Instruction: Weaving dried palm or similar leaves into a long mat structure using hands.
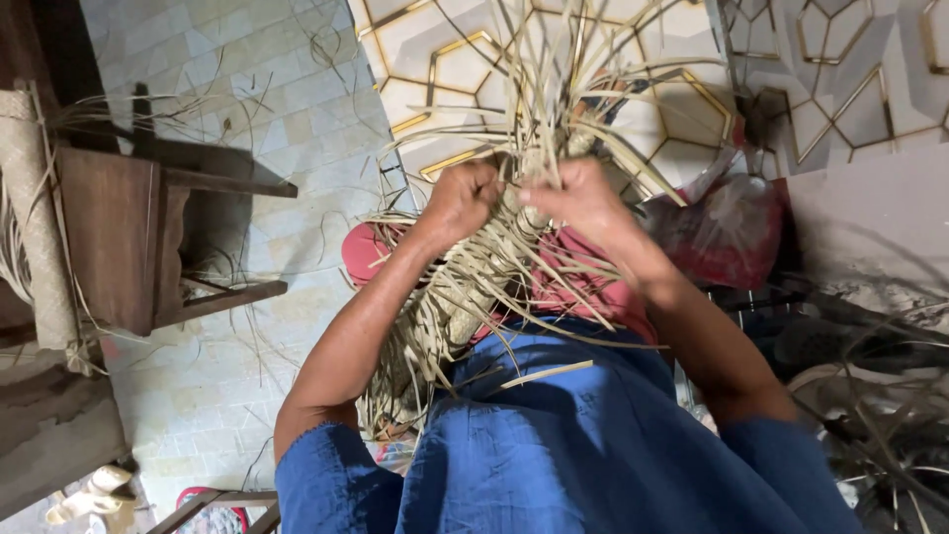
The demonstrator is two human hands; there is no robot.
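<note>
Straw-coloured work: half-woven piece of flat pale strips (465,297), held upright over the person's lap, between both forearms; woven body runs from lap level up to the hands.
Loose ends: unwoven strips (554,79) fan out above the hands in all directions, long and thin, some bent over.
Left hand (460,203): fist-like, fingers curled tight on a bunch of strips at the top of the woven part; knuckles face the camera.
Right hand (583,203): just beside the left, nearly touching; fingers closed on strips at the same spot, thumb side toward the left hand.
Sleeves: blue garment (593,445) covers upper arms and trunk, fills the lower centre of the view; one stray strip lies across it.
Under the work: pink-red cloth (583,287) shows behind the weave, by the right wrist.
Right side: red plastic bag (727,232), crumpled, near the right forearm; more loose strips lie farther right, in shade.
Left side: dark wooden stool (148,237) on its side, well apart from the hands; rolled woven mat (35,218) next to it.
Floor (297,109): pale tiles w/ stray strips; beyond the hands, white tiles w/ gold hexagon lines.
</note>
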